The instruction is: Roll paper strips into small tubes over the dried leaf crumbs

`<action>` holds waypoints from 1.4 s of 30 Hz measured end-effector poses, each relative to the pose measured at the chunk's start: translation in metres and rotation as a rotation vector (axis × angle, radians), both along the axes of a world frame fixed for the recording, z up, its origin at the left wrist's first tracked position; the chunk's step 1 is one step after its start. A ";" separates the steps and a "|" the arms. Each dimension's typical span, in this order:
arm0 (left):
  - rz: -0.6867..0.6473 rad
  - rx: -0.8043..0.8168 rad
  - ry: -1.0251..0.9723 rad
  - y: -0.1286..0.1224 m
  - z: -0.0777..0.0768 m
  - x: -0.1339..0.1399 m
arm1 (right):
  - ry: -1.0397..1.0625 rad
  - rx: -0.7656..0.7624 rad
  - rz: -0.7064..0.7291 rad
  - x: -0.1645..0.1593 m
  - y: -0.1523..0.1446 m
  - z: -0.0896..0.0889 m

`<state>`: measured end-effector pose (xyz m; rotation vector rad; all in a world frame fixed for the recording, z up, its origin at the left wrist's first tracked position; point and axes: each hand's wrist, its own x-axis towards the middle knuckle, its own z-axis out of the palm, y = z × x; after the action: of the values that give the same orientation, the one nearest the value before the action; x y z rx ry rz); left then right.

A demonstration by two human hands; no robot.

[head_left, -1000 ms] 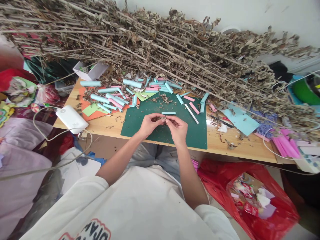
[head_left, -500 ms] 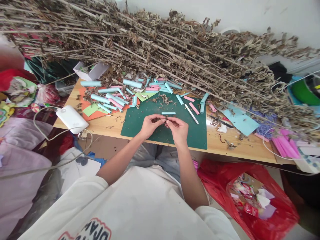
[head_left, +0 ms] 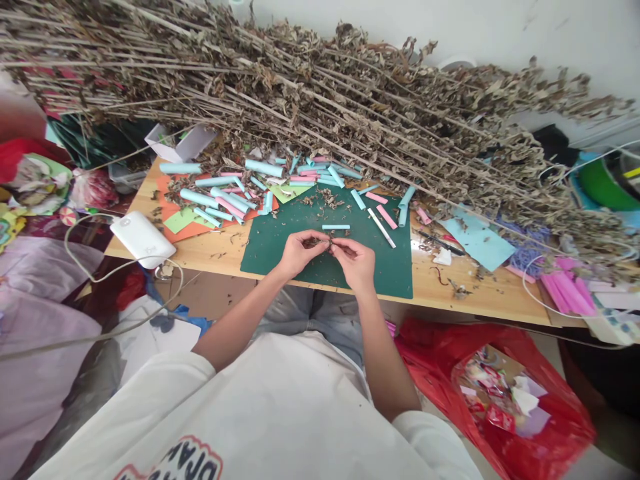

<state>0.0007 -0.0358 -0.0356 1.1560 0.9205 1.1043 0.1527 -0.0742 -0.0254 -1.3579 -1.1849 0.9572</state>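
Over the green cutting mat (head_left: 280,233), my left hand (head_left: 300,253) and my right hand (head_left: 356,261) meet at the fingertips. Both are closed in a pinch around small brown bits of dried leaf (head_left: 323,241). Just beyond the fingers lies a thin blue paper tube (head_left: 336,227). A white stick-like tube (head_left: 381,228) rests on the mat to the right of my right hand. Loose leaf crumbs (head_left: 329,198) are scattered at the mat's far side.
A big bundle of dried leafy stalks (head_left: 320,100) spans the back. Blue and pink paper tubes (head_left: 220,197) crowd the table's left. A white power bank (head_left: 143,239) with a cable sits at the left edge. A red plastic bag (head_left: 440,360) of scraps is below right.
My hands stay together over the mat with only slight finger movement. The whole view has shifted very slightly.
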 end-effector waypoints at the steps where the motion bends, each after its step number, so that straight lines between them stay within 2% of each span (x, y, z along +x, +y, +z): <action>1: -0.007 -0.004 0.001 0.000 0.000 0.000 | -0.034 0.015 -0.013 -0.001 -0.001 0.001; 5: 0.012 -0.018 0.009 0.001 0.000 0.000 | -0.167 0.081 -0.069 -0.009 -0.001 0.003; 10: 0.072 -0.070 -0.023 0.003 -0.003 -0.001 | 0.085 0.001 -0.237 -0.012 0.009 -0.009; 12: 0.078 -0.080 -0.030 0.003 -0.005 -0.002 | 0.046 0.019 -0.266 -0.007 0.013 -0.011; 17: 0.060 -0.068 -0.062 0.003 -0.006 -0.002 | -0.309 0.137 -0.160 0.002 0.009 0.000; 21: 0.043 -0.055 -0.082 0.003 -0.005 -0.002 | -0.338 0.171 -0.048 -0.005 0.003 0.012; 24: 0.072 -0.077 -0.055 0.003 -0.005 -0.002 | -0.341 0.178 0.012 -0.009 0.001 0.014; 31: 0.063 -0.048 0.009 0.002 -0.007 -0.002 | -0.429 0.236 -0.060 -0.015 0.001 0.009; 33: 0.060 -0.040 0.023 0.000 -0.006 -0.002 | -0.393 0.226 -0.087 -0.017 0.001 0.006; 36: 0.069 -0.052 0.029 -0.001 -0.004 -0.002 | -0.249 0.146 -0.229 -0.013 0.005 -0.004; 38: 0.085 -0.047 0.020 -0.001 -0.003 -0.002 | -0.225 0.103 -0.314 -0.007 0.009 -0.009; 42: 0.099 -0.014 -0.032 0.001 -0.003 -0.002 | -0.406 0.127 -0.247 0.005 0.013 -0.008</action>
<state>-0.0017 -0.0350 -0.0386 1.0883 0.9674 1.1911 0.1581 -0.0616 -0.0330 -1.5967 -1.3126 0.4337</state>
